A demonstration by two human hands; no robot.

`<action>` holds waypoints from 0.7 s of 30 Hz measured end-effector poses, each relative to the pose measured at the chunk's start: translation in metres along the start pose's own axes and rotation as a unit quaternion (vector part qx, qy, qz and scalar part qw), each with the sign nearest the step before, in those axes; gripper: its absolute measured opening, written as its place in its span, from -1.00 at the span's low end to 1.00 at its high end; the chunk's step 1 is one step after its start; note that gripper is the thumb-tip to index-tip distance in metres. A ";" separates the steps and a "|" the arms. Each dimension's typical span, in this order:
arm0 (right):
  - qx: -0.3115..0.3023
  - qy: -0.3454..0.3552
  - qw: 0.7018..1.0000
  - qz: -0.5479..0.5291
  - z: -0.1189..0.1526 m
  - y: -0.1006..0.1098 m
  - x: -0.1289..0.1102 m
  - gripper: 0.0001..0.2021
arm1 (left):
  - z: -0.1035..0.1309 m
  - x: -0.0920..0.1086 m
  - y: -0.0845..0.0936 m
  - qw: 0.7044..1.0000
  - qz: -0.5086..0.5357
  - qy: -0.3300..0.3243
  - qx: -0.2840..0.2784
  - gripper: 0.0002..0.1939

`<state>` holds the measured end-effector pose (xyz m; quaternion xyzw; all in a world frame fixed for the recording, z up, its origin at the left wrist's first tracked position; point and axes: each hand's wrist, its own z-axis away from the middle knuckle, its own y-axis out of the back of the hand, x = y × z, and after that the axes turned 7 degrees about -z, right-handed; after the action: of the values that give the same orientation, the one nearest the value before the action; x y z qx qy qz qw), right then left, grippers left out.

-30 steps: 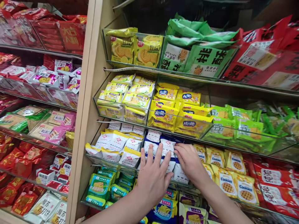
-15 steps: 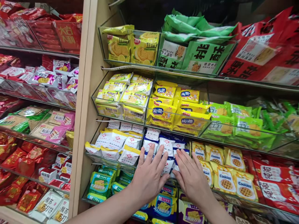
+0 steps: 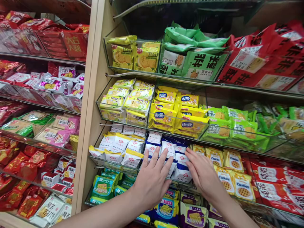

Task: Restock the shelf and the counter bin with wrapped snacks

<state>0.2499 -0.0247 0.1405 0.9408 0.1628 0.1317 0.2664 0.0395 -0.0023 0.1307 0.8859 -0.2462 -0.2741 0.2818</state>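
My left hand lies with fingers spread over the front of the bin of blue-and-white packets, its fingertips on or just above them. At that bin's right side is my right hand, its fingers stretched out and close together beside the packets and near the yellow cookie packets. Neither hand holds a packet. White packets with yellow edges fill the bin just left of my left hand. Blue-and-yellow packets and purple packets lie below both hands.
Above are clear bins of yellow packets, lime-green packets, large green bags and red bags. A wooden upright divides these shelves from others on the left. Clear bin fronts and shelf edges run across.
My right hand has moved right, away from my left hand, uncovering more blue-and-white packets between them. My left hand stays nearly in place. The view has shifted slightly.
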 end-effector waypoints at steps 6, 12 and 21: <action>-0.131 -0.080 0.987 0.047 -0.036 0.007 0.007 -0.79 | -0.006 0.016 -0.003 0.999 0.038 -0.036 0.002 -0.50; -0.114 -0.126 0.983 0.076 -0.043 0.009 0.003 -0.77 | -0.007 0.022 -0.013 0.999 0.021 -0.040 0.010 -0.47; 0.095 -0.164 0.978 0.092 -0.020 0.033 0.017 -0.78 | -0.021 0.026 -0.024 1.000 -0.004 -0.018 0.003 -0.48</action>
<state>0.2666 -0.0363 0.1776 0.9815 0.0419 -0.0162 0.1862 0.0779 0.0076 0.1210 0.8825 -0.2486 -0.2908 0.2734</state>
